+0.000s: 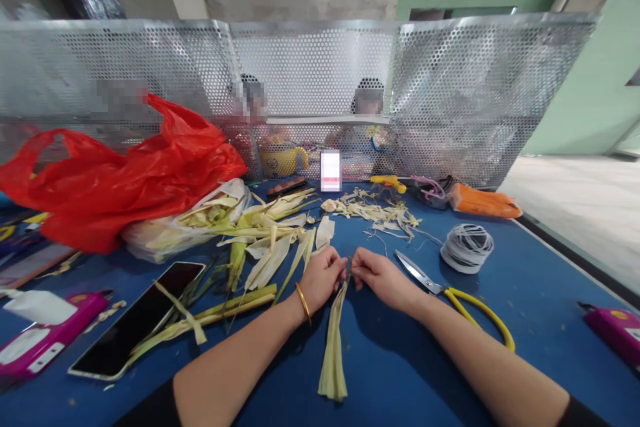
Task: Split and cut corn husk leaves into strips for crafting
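Observation:
A pleated strip of corn husk (334, 353) hangs toward me over the blue table, its wide end fanned out at the bottom. My left hand (324, 275), with a gold bangle at the wrist, is closed on its narrow upper end. Beside it my right hand (373, 272) is pinched at the same gathered end; whether a thread lies between these fingertips is too small to tell. Scissors with yellow handles (443, 289) lie partly behind my right forearm. A roll of grey-white wire or cord (467, 249) stands farther right.
Loose husks (270, 247) and a red plastic bag (135, 180) crowd the left, near a black-screened phone (145, 320). Husk scraps (375, 210) lie ahead. A perforated metal screen (310, 60) closes the far edge, people behind it. An orange packet (483, 201) lies back right.

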Tool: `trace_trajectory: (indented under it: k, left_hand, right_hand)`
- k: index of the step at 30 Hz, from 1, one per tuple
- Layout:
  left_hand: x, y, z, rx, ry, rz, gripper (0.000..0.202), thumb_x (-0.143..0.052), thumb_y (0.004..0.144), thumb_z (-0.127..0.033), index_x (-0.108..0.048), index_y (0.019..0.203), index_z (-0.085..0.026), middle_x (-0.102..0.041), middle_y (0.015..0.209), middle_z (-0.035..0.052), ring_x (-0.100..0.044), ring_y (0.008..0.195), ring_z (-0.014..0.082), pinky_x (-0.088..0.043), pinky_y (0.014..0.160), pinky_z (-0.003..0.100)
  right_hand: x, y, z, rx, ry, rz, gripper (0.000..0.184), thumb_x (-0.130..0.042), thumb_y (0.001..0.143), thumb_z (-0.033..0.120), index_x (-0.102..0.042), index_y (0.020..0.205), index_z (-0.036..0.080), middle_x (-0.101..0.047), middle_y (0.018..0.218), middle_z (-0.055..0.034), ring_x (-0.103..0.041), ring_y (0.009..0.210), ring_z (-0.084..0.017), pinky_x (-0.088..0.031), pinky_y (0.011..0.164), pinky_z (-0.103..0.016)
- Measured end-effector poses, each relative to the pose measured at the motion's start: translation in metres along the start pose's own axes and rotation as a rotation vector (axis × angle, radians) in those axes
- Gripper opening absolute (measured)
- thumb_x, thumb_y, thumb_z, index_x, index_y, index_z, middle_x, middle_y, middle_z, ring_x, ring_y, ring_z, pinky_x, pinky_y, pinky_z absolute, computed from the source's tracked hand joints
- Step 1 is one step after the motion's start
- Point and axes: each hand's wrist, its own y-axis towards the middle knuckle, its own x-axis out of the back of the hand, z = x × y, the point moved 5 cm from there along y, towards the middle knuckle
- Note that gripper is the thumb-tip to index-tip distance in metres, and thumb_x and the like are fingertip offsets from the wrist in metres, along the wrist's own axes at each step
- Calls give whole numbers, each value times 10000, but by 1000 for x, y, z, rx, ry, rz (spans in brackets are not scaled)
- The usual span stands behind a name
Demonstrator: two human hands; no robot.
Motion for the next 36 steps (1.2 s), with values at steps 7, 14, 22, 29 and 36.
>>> trace_trajectory:
  k: [7,14,22,29,36]
  left_hand:
    - [4,2,5,-19,135,-68,257,-519,791,-356,-432,599,-208,-492,484,-57,-383,374,82,-296,426,215]
    - [3,-7,-14,-203,193,-84,236,-547,814,-358,-538,656,-182,-602,690,-3,-541,584,115,-428,585,237]
    - [9,-9,-25,-313,236,-213,208,-574,806,-312,-571,648,-178,-609,817,30,-584,742,140,-468,699,256]
    - [-9,-13,-7,68,-212,28,442,-813,582,-384,-596,894,-159,-647,829,25,-623,711,138,-509,706,282]
    - [-15,-23,-7,289,-444,115,342,-739,674,-410,-524,784,-167,-513,589,-66,-475,419,47,-368,412,168]
  right_hand:
    - [-1,-2,3,20,-74,-18,187,-488,868,197,-449,686,215,-521,598,48,-511,580,-118,-380,579,-234]
    - [-6,0,0,-8,42,-33,57,-478,854,240,-464,806,213,-557,588,55,-576,544,-119,-453,574,-245]
    - [-10,2,-1,-33,201,22,220,-589,781,376,-540,686,184,-565,592,33,-568,540,-117,-482,583,-263]
    - [11,1,12,-5,239,-187,190,-578,799,382,-579,751,198,-573,639,27,-543,617,-123,-458,629,-264]
    - [18,0,21,64,265,-259,185,-574,810,384,-580,785,201,-603,663,9,-577,646,-140,-466,660,-282]
